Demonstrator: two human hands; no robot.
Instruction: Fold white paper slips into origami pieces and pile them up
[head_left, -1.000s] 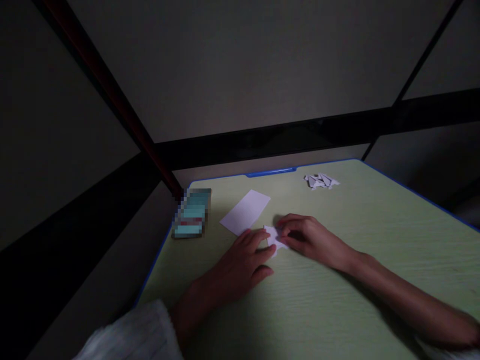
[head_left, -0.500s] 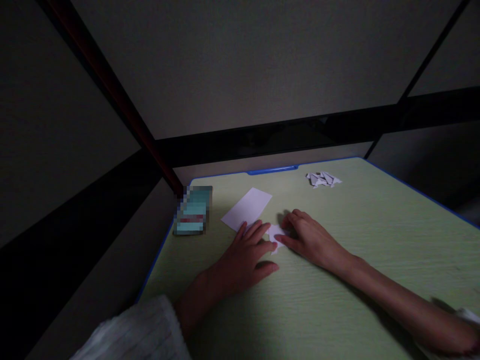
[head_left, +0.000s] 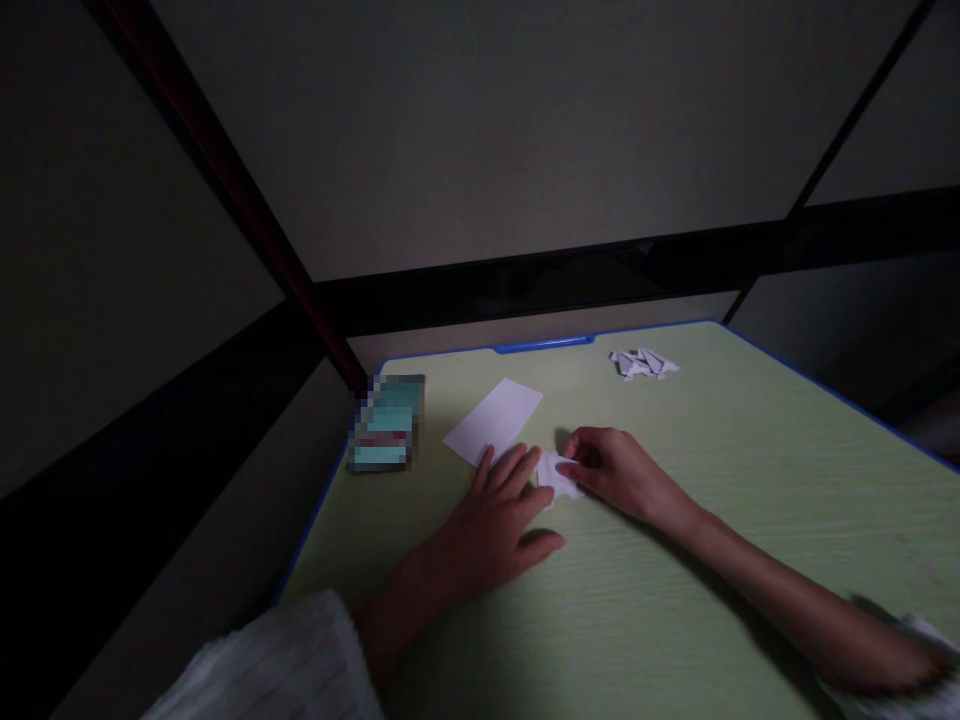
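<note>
A small folded piece of white paper [head_left: 553, 478] lies on the table between my hands. My left hand [head_left: 499, 520] rests with its fingers spread, the index fingertip on the left side of the folded paper and other fingertips by the near edge of a flat white paper sheet [head_left: 495, 418]. My right hand [head_left: 611, 468] pinches the right side of the folded paper between thumb and curled fingers. Part of the folded paper is hidden under the fingers of both hands.
Several folded paper shapes [head_left: 643, 364] lie together at the back right of the light green table [head_left: 735, 480]. A phone-like device [head_left: 390, 420], blurred out, lies at the left edge. A blue strip [head_left: 544, 344] sits on the far rim, before a wall.
My right hand's fingers have curled in more and its thumb has shifted right, so more of the folded paper shows. My left hand stays almost where it was.
</note>
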